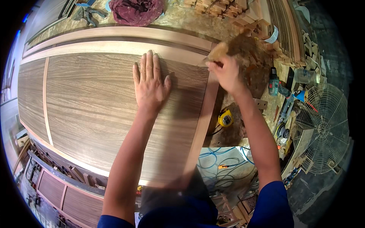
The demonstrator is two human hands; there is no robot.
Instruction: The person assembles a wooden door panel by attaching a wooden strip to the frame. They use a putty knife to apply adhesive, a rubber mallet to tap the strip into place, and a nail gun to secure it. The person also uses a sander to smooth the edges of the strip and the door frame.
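Note:
A large wood-grained panel (114, 102) with a pale wooden frame (102, 46) lies flat on the workbench in front of me. My left hand (151, 85) rests palm down on it, fingers stretched out and pointing away from me, close to the far frame rail. Over the panel's far right corner, my right hand (227, 72) is closed on a tan, flat-looking piece (219, 52), smeared by motion, so its exact kind does not show. The thumb and finger of that hand meet right at the frame joint. Its other fingers are partly hidden.
To the right lie a yellow tape measure (225, 118), a cordless drill (273, 81), a glass jar (304, 76) and a round fan guard (322, 128). Pliers (91, 16), a maroon plastic bag (137, 11) and stacked wood strips (287, 30) lie beyond the panel. Blue hoses (207, 161) cross the floor.

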